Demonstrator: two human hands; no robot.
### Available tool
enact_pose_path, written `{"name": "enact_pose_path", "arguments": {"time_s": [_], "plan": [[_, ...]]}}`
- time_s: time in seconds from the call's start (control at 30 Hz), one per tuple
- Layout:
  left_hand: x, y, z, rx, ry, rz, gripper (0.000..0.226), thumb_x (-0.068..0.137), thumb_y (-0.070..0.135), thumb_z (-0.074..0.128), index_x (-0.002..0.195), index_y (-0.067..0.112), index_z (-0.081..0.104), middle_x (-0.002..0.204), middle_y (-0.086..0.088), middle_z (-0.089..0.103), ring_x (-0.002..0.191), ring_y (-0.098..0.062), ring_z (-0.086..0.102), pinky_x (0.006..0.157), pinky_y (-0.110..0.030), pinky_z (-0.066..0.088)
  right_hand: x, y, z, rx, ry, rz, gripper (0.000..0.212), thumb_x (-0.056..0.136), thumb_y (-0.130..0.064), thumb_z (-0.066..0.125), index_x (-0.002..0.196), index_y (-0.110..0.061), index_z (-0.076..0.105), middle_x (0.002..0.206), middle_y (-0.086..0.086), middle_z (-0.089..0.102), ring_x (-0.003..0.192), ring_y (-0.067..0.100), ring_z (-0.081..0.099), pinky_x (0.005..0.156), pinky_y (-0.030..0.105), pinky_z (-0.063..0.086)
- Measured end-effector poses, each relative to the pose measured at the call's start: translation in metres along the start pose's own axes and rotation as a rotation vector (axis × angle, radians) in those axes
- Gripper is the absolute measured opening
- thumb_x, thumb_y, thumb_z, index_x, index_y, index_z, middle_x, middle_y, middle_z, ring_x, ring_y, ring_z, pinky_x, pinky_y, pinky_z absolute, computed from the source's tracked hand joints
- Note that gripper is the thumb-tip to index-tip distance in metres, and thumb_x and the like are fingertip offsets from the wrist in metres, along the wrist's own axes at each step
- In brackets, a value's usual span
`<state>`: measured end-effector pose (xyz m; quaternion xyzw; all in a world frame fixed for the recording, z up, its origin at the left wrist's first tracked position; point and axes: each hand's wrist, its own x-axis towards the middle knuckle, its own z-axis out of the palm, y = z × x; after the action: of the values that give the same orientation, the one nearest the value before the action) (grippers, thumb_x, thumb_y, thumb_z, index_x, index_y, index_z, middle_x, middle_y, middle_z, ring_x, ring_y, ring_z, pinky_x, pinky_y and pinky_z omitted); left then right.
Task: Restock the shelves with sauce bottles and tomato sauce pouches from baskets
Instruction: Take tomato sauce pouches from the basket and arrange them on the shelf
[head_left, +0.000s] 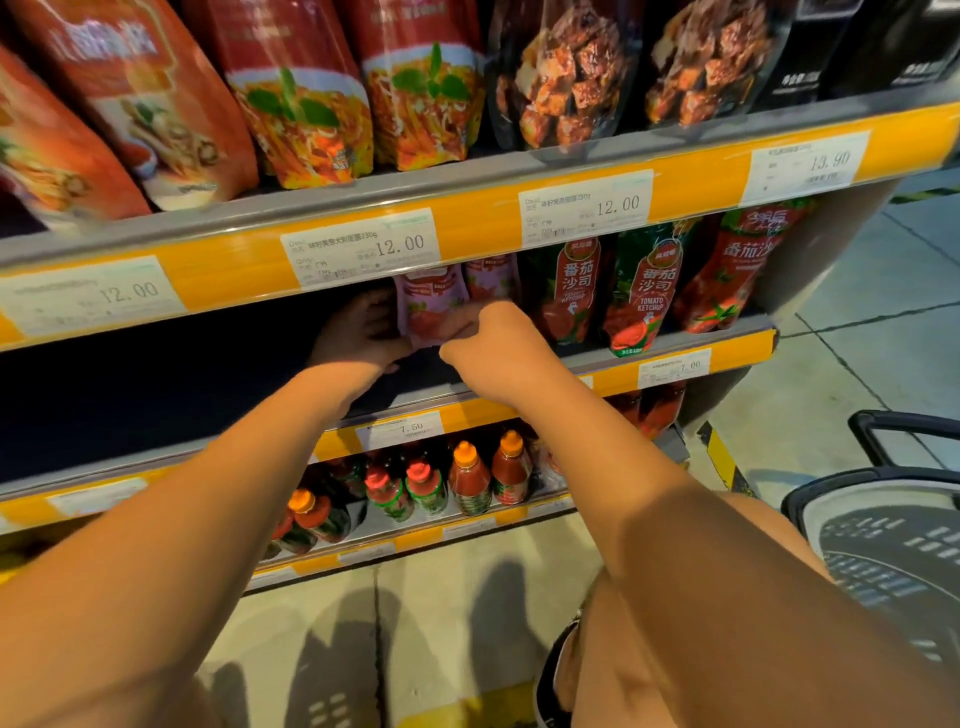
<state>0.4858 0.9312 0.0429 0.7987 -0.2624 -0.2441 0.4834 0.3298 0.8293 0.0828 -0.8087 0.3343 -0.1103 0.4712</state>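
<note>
Fingers (384, 338) of both hands pinch pink pouch (428, 306).

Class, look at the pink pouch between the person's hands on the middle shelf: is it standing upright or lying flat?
Upright. The pink pouch stands on the middle shelf, held by left hand and right hand.

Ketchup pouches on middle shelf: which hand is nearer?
Right. The right hand sits just left of the ketchup pouches, fingers on the pink pouch. The left hand is farther left, beyond that pink pouch.
</note>
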Motion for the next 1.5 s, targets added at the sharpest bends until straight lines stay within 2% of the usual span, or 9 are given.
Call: {"name": "enact_pose_path", "arguments": {"time_s": [0.17,0.43,0.57,0.73,1.0,1.07,1.27,1.37,1.5], "plan": [[-0.056,-0.021,-0.059,0.214,0.049,0.111,0.059,0.091,0.016,0.078,0.145,0.023,0.055,0.148,0.0,0.057,0.138,-0.015,0.051,0.112,-0.034,0.043,-0.013,-0.019,0.03,-0.052,-0.138,-0.137,0.026,0.091,-0.023,0.069,0.117,-0.021,0.071,0.109,-0.005,0.068,0.105,0.019,0.065,0.095,0.039,0.055],[-0.183,-0.046,-0.157,0.446,0.124,0.124,0.033,0.098,0.032,0.068,0.131,0.037,0.066,0.132,0.019,0.064,0.122,-0.002,0.059,0.101,-0.032,0.05,-0.051,-0.066,0.105,-0.053,-0.314,-0.321,0.029,0.094,-0.021,0.069,0.122,-0.028,0.068,0.126,-0.008,0.066,0.113,0.013,0.063,0.1,0.041,0.053],[-0.237,-0.064,-0.198,0.389,0.237,0.067,0.031,0.096,0.027,0.072,0.125,0.039,0.068,0.115,0.016,0.072,0.091,-0.01,0.072,0.079,-0.031,0.059,-0.074,-0.094,0.144,-0.096,-0.398,-0.424,0.031,0.097,-0.021,0.064,0.128,-0.028,0.065,0.132,-0.008,0.062,0.121,0.012,0.059,0.1,0.035,0.051],[-0.304,-0.093,-0.247,0.355,0.361,0.065,0.031,0.094,0.034,0.072,0.125,0.038,0.07,0.124,0.023,0.069,0.121,0.001,0.061,0.106,-0.038,0.05,-0.1,-0.117,0.19,-0.202,-0.498,-0.52,0.03,0.099,-0.028,0.062,0.129,-0.034,0.062,0.137,-0.01,0.057,0.121,0.013,0.058,0.1,0.037,0.052],[-0.422,-0.146,-0.305,0.187,0.602,-0.082,0.029,0.091,0.036,0.073,0.12,0.037,0.072,0.121,0.024,0.071,0.115,0.001,0.066,0.104,-0.043,0.052,-0.144,-0.151,0.257,-0.122,-0.574,-0.574,0.03,0.094,-0.018,0.072,0.118,-0.036,0.069,0.116,-0.02,0.069,0.105,0.001,0.068,0.098,0.036,0.057],[-0.451,-0.159,-0.315,0.15,0.68,-0.098,0.041,0.083,0.049,0.068,0.12,0.033,0.073,0.12,0.019,0.073,0.113,-0.004,0.069,0.103,-0.046,0.053,-0.166,-0.171,0.281,-0.135,-0.627,-0.62,0.033,0.093,-0.021,0.07,0.123,-0.034,0.069,0.119,-0.017,0.068,0.108,0.001,0.065,0.099,0.034,0.055],[-0.53,-0.208,-0.338,0.093,0.795,-0.217,0.03,0.094,0.029,0.074,0.121,0.041,0.071,0.123,0.025,0.07,0.118,0.001,0.065,0.109,-0.04,0.049,-0.244,-0.228,0.357,-0.235,-0.82,-0.849,0.04,0.095,-0.029,0.067,0.135,-0.031,0.062,0.138,-0.012,0.059,0.128,0.007,0.053,0.109,0.033,0.045],[-0.568,-0.228,-0.339,0.031,0.844,-0.286,0.04,0.083,0.049,0.071,0.122,0.046,0.068,0.124,0.023,0.071,0.117,-0.002,0.067,0.106,-0.043,0.052,-0.283,-0.243,0.393,-0.276,-0.932,-0.892,0.045,0.095,-0.028,0.066,0.139,-0.027,0.058,0.142,-0.008,0.057,0.129,0.011,0.052,0.109,0.035,0.044],[-0.603,-0.251,-0.333,0.032,0.916,-0.371,0.029,0.086,0.033,0.078,0.11,0.047,0.072,0.111,0.035,0.07,0.105,0.012,0.066,0.093,-0.025,0.051,-0.319,-0.242,0.437,-0.339,-1.055,-0.887,0.041,0.095,-0.02,0.065,0.136,-0.023,0.06,0.14,-0.003,0.059,0.127,0.016,0.055,0.103,0.032,0.045]]}}
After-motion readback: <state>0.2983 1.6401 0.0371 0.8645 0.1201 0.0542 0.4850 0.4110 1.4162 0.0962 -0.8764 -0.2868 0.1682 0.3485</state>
